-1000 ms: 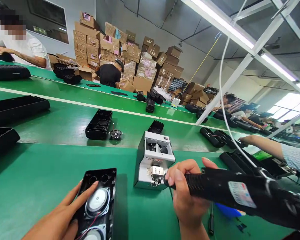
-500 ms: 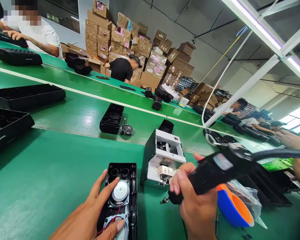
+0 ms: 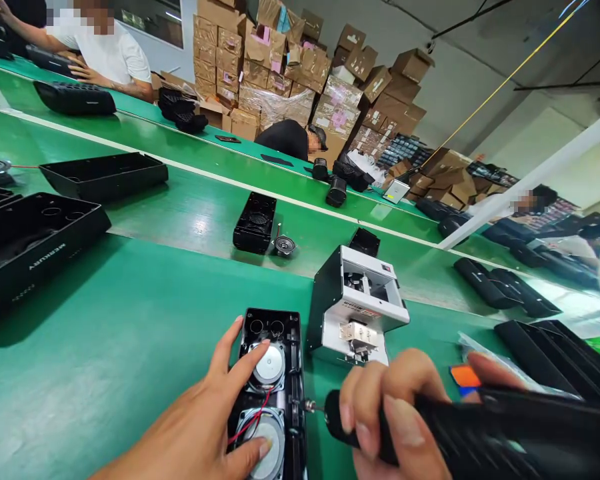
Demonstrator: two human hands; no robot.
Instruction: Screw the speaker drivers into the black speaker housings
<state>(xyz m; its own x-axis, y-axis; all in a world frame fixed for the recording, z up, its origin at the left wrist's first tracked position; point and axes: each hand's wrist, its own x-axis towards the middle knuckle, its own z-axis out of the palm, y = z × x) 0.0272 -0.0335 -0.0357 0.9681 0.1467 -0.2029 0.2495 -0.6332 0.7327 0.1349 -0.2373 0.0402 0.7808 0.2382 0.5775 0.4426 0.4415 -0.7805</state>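
A black speaker housing (image 3: pixel 295 347) lies on the green mat in front of me, its inside facing up. Two round speaker drivers (image 3: pixel 270 364) sit in it, with red wires (image 3: pixel 253 421) between them. My left hand (image 3: pixel 195 420) is open over the housing, fingers spread, thumb on the lower driver and a fingertip on the upper one. My right hand (image 3: pixel 395 407) is wrapped round a black electric screwdriver (image 3: pixel 510 430). The screwdriver lies nearly level, its metal bit pointing left at the housing's right edge; whether the bit touches cannot be made out.
A white-and-black screw feeder (image 3: pixel 365 307) stands just right of the housing. Black housings (image 3: pixel 45 247) lie at left, and another (image 3: pixel 255 223) beside a loose driver (image 3: pixel 284 246) ahead. Orange-and-blue item (image 3: pixel 464 377) and black panels (image 3: pixel 545 360) lie at right. People work across the bench.
My right hand has turned the screwdriver from a raised slant to nearly level, its bit now by the housing's edge. My left hand stays on the housing. The view has shifted.
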